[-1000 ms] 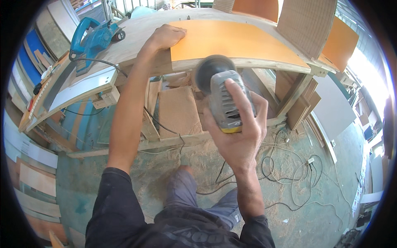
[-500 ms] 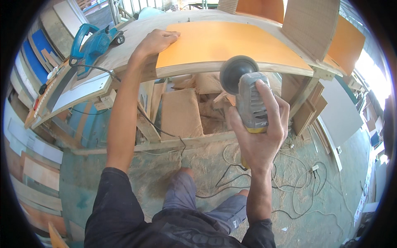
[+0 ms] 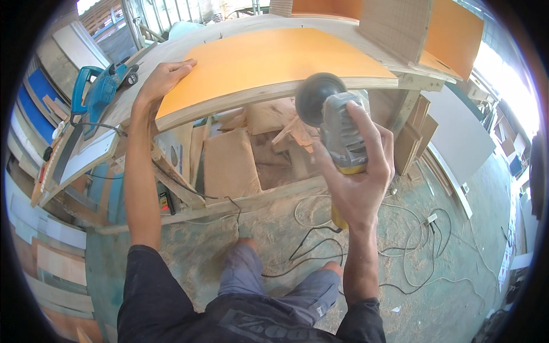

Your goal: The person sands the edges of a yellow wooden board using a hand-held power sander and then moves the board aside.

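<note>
Left hand point(image 3: 159, 84) touches an orange panel point(image 3: 269, 62), right hand point(image 3: 363, 180) grips a disc power tool point(image 3: 341, 132)

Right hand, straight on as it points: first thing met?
Likely the flat orange panel, with the sander in the right hand leading; whether its disc touches now is unclear.

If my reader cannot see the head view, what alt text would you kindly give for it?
A person's right hand holds a grey-and-yellow power tool, its round black disc by the front edge of an orange-faced board, while the left hand touches the board's left side. A teal power tool stands farther left.
</note>
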The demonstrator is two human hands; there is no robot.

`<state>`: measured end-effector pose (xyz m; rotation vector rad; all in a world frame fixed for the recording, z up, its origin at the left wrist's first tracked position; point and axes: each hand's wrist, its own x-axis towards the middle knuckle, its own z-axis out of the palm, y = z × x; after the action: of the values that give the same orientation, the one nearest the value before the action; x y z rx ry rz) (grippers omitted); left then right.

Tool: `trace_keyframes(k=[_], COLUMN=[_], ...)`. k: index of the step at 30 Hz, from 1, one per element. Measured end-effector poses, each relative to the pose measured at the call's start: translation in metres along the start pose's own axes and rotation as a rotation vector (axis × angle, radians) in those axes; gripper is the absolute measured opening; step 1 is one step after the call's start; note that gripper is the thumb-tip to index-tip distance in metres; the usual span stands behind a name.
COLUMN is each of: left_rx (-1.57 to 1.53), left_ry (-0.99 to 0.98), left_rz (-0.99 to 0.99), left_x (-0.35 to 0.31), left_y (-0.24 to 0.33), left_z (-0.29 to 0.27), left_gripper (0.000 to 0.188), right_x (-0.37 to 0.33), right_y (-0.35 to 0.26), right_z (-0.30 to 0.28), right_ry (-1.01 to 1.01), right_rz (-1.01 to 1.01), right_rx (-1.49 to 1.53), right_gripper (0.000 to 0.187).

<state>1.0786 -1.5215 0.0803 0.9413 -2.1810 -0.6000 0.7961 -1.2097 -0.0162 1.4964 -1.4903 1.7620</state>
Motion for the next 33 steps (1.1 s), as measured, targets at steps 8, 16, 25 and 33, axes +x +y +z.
trace_keyframes(k=[8, 16, 25, 33], left_rx=[0.000, 0.011, 0.043, -0.032], left_ry=[-0.005, -0.045, -0.011, 0.014], left_rz=[-0.031, -0.043, -0.088, -0.096], left_x=[0.000, 0.006, 0.002, 0.003], left_y=[0.003, -0.004, 0.000, -0.002], left_z=[-0.002, -0.008, -0.006, -0.004], left_gripper=[0.050, 0.052, 0.052, 0.051], right_x=[0.014, 0.029, 0.036, 0.037], right_y=[0.033, 0.063, 0.085, 0.104], right_z=[-0.033, -0.055, -0.073, -0.077], right_ry=[0.001, 0.014, 0.034, 0.083], right_rz=[0.134, 0.170, 0.167, 0.218], right_rx=[-0.016, -0.009, -0.030, 0.047], right_gripper=[0.069, 0.069, 0.068, 0.067])
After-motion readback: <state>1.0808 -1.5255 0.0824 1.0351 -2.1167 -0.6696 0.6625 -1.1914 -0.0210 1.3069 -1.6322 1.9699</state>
